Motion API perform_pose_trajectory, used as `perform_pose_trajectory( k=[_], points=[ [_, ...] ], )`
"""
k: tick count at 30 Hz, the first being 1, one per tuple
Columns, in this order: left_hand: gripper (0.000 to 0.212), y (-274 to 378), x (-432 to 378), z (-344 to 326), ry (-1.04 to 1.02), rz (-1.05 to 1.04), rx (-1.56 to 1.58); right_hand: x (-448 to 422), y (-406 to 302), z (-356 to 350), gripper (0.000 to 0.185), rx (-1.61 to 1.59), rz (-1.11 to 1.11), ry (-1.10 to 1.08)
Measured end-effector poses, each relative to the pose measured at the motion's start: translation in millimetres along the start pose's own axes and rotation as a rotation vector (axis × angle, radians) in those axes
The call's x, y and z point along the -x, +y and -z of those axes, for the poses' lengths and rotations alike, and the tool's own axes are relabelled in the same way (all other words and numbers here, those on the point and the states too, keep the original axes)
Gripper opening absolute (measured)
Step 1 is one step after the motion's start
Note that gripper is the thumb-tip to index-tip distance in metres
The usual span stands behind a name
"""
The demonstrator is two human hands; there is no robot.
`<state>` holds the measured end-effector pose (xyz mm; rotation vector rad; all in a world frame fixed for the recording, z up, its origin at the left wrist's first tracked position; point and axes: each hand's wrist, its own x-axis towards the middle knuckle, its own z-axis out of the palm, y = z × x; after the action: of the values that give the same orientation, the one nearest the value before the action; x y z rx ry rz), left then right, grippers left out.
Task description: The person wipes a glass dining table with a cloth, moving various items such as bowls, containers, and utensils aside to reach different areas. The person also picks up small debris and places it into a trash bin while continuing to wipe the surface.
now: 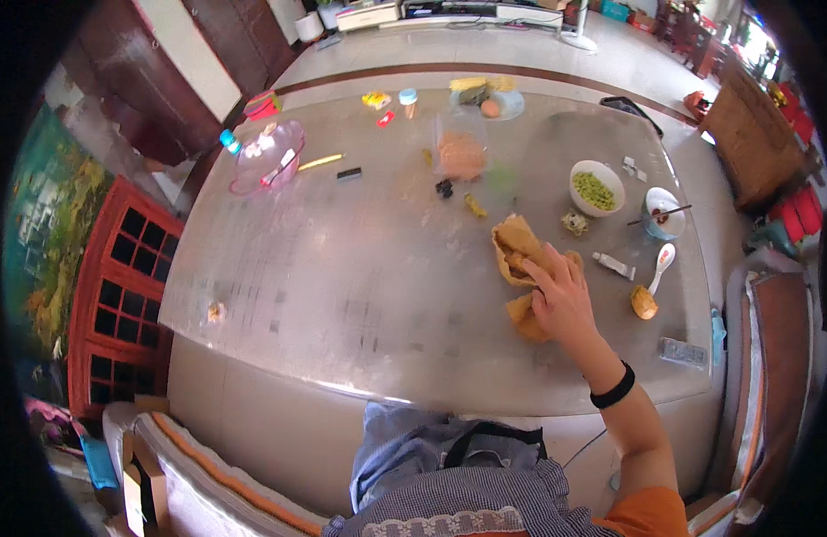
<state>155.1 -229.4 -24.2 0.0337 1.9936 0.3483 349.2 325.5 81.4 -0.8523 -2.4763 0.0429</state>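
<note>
My right hand (562,295), with a black band on the wrist, reaches over brown, wrinkled pieces on the table. Its index finger touches the edge of an opened brown wrapper (517,245), which may be paper or a food skin. Inside the wrapper lies a lumpy brown filling. Another brown piece (526,319) rests under the thumb, and more brown shows behind the fingers. Whether the hand grips any of it is hidden. To its right, a white spoon (663,262) meets a brown lump (644,302). My left hand is out of view.
Near the hand are a white bowl of chopped greens (593,189), a bowl with chopsticks (663,225) and a tube (613,266). Farther off stand a clear plastic box (460,151), a plate with corn and an egg (510,106), and a pink basket (275,151).
</note>
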Motion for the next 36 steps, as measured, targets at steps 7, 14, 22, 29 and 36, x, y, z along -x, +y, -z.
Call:
perform_pose_trajectory(
  k=[7,14,22,29,36],
  points=[
    [0.074,-80,50,-51,0.165,0.084,0.404,-15,-87,28,0.038,-0.496,0.273,-0.137],
    [0.091,-156,140,-127,0.254,0.255,0.648,18,-119,36,0.037,-0.756,0.267,-0.348],
    [0.11,-141,168,-121,0.472,0.001,0.82,63,-131,29,0.032,-0.884,0.31,-0.638],
    [0.115,20,188,31,0.627,-0.744,0.83,59,-153,22,0.032,-0.925,0.565,-0.85],
    [0.08,157,261,44,-0.077,-1.169,0.298,55,-265,16,0.085,-1.26,0.734,-1.4]
  ],
)
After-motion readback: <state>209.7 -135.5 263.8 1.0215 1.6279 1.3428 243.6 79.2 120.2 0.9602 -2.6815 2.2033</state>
